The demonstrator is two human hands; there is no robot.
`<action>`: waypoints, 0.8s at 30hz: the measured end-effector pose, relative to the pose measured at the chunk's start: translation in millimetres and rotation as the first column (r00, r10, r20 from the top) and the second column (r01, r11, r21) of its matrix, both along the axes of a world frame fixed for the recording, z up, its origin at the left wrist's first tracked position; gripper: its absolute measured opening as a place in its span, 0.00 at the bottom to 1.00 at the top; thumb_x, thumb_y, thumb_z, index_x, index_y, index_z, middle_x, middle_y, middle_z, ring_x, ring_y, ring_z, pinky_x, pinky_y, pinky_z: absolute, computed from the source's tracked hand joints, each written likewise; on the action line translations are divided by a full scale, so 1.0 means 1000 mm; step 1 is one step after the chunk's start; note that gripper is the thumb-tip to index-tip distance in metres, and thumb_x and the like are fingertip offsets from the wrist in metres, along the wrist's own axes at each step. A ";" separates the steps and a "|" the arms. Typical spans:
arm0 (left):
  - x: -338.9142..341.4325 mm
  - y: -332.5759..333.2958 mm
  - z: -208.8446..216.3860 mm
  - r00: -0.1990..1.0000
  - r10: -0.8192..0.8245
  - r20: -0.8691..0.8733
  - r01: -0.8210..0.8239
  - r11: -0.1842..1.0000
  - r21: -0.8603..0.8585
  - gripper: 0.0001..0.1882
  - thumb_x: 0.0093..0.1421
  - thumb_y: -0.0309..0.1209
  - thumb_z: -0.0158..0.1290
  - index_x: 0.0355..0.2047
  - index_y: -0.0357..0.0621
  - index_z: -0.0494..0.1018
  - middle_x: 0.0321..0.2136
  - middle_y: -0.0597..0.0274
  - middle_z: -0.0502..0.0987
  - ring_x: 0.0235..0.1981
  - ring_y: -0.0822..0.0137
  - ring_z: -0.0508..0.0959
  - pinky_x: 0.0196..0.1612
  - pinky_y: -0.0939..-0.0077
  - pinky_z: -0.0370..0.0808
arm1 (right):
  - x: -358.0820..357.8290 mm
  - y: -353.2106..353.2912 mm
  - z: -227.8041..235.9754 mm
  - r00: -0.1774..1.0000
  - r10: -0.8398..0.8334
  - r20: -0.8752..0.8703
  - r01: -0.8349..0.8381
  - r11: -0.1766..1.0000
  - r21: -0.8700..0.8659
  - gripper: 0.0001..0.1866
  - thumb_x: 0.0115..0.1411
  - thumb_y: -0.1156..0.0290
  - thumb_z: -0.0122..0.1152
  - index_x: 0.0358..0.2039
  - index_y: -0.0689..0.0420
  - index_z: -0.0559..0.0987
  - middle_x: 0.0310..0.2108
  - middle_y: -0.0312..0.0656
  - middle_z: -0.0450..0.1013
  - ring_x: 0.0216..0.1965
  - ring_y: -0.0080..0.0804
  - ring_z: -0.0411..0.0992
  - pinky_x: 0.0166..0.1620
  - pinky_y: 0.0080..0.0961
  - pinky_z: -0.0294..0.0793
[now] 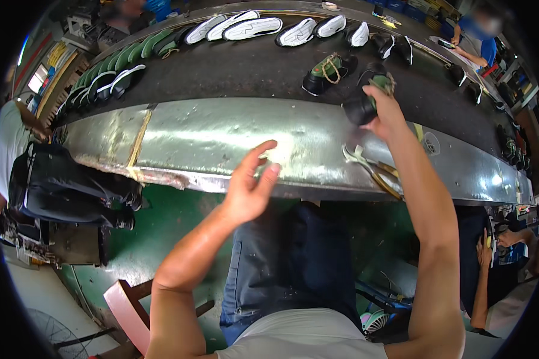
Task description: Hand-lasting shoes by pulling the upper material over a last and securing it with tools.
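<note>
My right hand [384, 113] reaches over the dark belt and grips a black-and-green shoe [358, 110], with its dark end toward the metal ledge. Another green-and-black shoe [324, 73] with a loose tan lace lies on the belt just left of it. My left hand [251, 184] hovers at the front edge of the metal ledge [203, 137], thumb and fingers apart and nothing between them. On the ledge below my right forearm lies a pair of pliers [374, 172], its handles partly hidden by the arm.
Along the belt's [221, 72] far side stand several shoes with white soles [251, 28] turned up. Green shoe parts [123, 58] line the left. A clear round lid or cup [431, 143] sits right of my forearm. Co-workers are at left, right and far right [482, 45]. A pink chair [126, 311] stands lower left.
</note>
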State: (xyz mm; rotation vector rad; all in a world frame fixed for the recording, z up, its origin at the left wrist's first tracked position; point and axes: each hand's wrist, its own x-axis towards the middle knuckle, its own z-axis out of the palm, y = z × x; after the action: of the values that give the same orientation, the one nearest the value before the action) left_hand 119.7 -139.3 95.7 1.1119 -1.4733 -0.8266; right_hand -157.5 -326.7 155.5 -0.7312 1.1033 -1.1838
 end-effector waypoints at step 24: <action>0.165 -0.549 -0.039 0.453 0.481 0.750 -0.628 0.770 -0.114 0.33 0.58 0.69 0.46 0.51 0.64 0.79 0.72 0.42 0.42 0.72 0.36 0.43 0.71 0.48 0.48 | -0.066 -0.078 -0.071 -0.200 0.083 -0.976 -0.494 0.852 0.174 0.35 0.66 0.53 0.49 0.63 0.69 0.62 0.66 0.63 0.57 0.68 0.65 0.53 0.67 0.52 0.54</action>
State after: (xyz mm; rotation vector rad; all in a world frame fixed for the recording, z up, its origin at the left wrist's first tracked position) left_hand 285.1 -688.1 57.1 2.1188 -1.4991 0.0394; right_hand -223.0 -404.6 84.9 -2.2913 1.8126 -0.0078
